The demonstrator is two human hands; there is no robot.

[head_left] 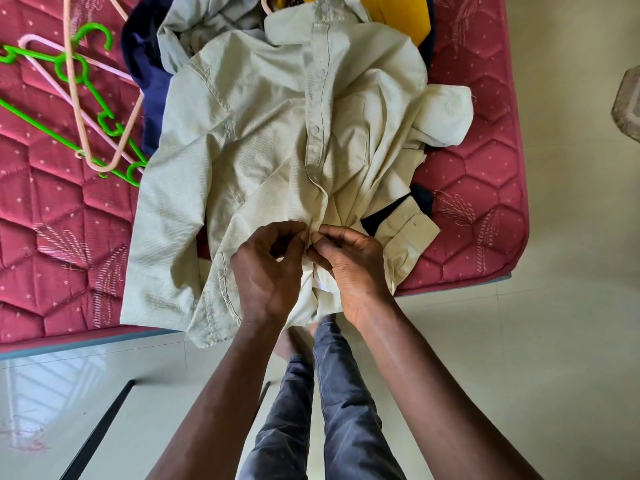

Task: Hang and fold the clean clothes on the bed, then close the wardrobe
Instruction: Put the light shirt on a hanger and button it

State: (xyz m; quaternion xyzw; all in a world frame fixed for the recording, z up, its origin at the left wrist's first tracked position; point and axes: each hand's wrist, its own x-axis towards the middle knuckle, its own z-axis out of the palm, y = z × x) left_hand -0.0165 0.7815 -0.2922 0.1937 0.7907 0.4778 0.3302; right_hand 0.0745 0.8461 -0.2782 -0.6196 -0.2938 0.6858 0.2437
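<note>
Left hand (266,271) and right hand (355,268) pinch the cream shirt (263,133) at its near hem.
Fingers of both are curled tight on the button strip, touching; the shirt lies spread on the red mattress (52,220) over other clothes (145,74), plastic hangers (104,121) to its left.

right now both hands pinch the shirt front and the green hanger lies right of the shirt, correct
No: the head view shows the green hanger left of the shirt. The left hand and right hand do pinch its front.
</note>
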